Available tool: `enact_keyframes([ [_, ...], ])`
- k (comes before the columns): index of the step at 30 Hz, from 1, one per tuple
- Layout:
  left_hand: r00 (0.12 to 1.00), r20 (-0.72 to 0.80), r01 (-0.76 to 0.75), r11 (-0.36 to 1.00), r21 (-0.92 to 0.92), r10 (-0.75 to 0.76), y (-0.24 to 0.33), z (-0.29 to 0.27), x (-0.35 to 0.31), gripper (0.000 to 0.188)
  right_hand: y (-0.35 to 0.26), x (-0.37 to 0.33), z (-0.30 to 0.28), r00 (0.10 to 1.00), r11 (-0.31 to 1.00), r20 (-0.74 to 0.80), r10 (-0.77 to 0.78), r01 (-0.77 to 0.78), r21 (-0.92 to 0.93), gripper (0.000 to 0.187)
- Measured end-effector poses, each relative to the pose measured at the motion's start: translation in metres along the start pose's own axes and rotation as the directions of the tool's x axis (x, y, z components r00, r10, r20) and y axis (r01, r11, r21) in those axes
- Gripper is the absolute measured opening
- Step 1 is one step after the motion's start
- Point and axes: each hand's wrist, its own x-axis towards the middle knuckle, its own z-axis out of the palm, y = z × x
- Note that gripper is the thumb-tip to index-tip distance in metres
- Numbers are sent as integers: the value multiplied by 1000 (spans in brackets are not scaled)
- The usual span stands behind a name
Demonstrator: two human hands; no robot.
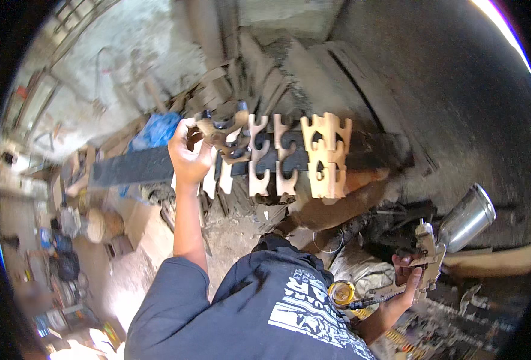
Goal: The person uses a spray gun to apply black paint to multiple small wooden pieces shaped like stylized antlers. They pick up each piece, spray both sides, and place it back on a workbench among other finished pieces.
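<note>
My left hand (189,157) is raised and closed on one edge of a curved wooden cutout (237,135), which looks darker than the others. Beside it, several pale wooden cutouts with hooked, scalloped edges, such as one near the middle (258,156), stand in a row along a long dark plank (136,168). At the right end of the row, a few pale cutouts (325,156) are grouped together. Low on the right, my right hand (408,282) wraps round the handle of a spray gun (429,259). A shiny metal cup (468,217) is fitted to the gun.
A blue plastic bag (156,131) lies by the plank's left part. Boards (337,78) lean against the wall behind. A round amber object (341,293) is near my right forearm. Bucket-like containers (103,225) stand on the floor at left. Clutter covers the lower right.
</note>
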Motion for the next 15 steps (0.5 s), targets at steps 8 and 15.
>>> enact_keyframes([
  [8, 816, -568, 204, 973, 111, -107, 34, -130, -105, 18, 7, 26, 0, 961, 1000, 277, -17, 18, -1, 39],
  [15, 284, -885, 531, 829, -175, -368, 102, -237, -270, 22, -17, 10, -14, 909, 996, 408, 84, -80, -27, 39],
])
